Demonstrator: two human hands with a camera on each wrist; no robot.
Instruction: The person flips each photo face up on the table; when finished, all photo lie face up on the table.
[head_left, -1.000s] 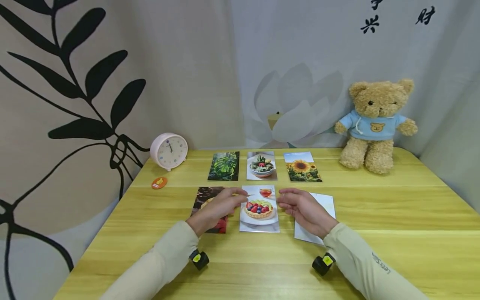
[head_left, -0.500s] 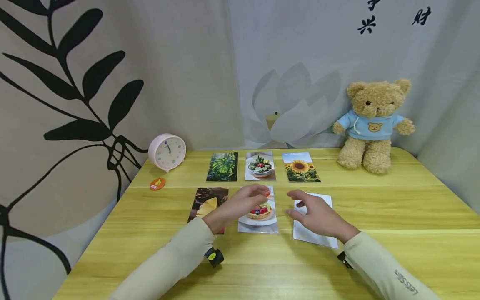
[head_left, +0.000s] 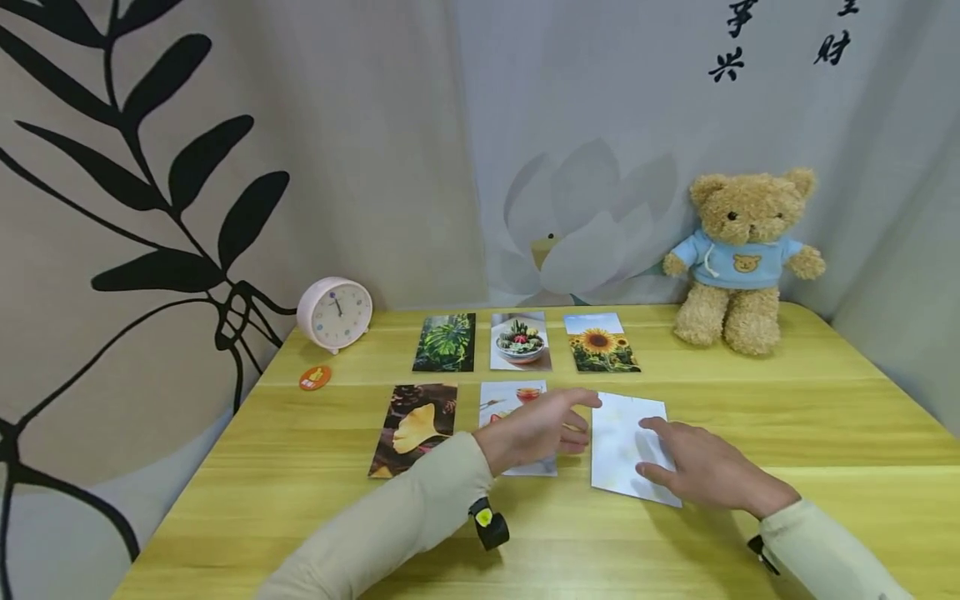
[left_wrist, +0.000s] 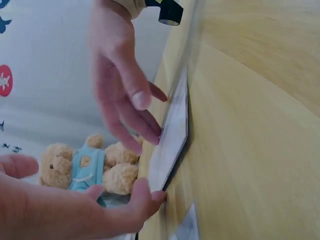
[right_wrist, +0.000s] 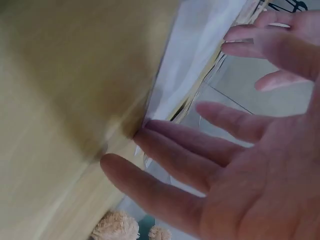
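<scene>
The near strip of the table point(head_left: 525, 550) is bare wood between the two forearms, and a hand can pass there. The right half of the table, from the white card point(head_left: 626, 446) out to the right edge, is open up to the teddy bear point(head_left: 738, 262), which blocks the far right corner. On the far left, the clock point(head_left: 334, 313) and an orange token point(head_left: 315, 377) stand in the way (the token lies flat). A far row of three photo cards point(head_left: 521, 342) and a near row lie flat mid-table with narrow wood gaps between them. The left hand point(head_left: 536, 429) crosses the middle near card; the right hand point(head_left: 697, 471) rests on the white card.
</scene>
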